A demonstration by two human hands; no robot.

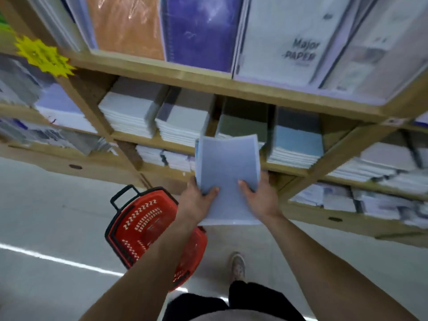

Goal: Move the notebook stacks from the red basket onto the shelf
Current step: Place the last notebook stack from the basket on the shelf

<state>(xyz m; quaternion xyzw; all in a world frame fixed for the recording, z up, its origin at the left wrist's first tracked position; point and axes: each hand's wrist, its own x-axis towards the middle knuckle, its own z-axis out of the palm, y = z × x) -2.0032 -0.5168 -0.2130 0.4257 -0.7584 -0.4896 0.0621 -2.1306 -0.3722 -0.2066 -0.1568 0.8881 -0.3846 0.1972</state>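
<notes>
A stack of pale blue notebooks (pixel 228 172) is held up in front of the wooden shelf (pixel 185 76), its far end level with the middle shelf row. My left hand (pixel 196 195) grips its left edge and my right hand (pixel 259 188) grips its right edge, thumbs on top. The red basket (pixel 143 221) with black handles stands on the floor below my left forearm; its inside looks bare where visible. Behind the stack's far end sits a green-covered pile (pixel 243 126) on the shelf.
The shelf row holds a white notebook pile (pixel 129 112), a grey one (pixel 185 121) and a blue one (pixel 298 140). Large pads stand on the upper shelf (pixel 289 42). A yellow star tag (pixel 41 56) hangs at left. My shoe (pixel 237 265) is on the grey floor.
</notes>
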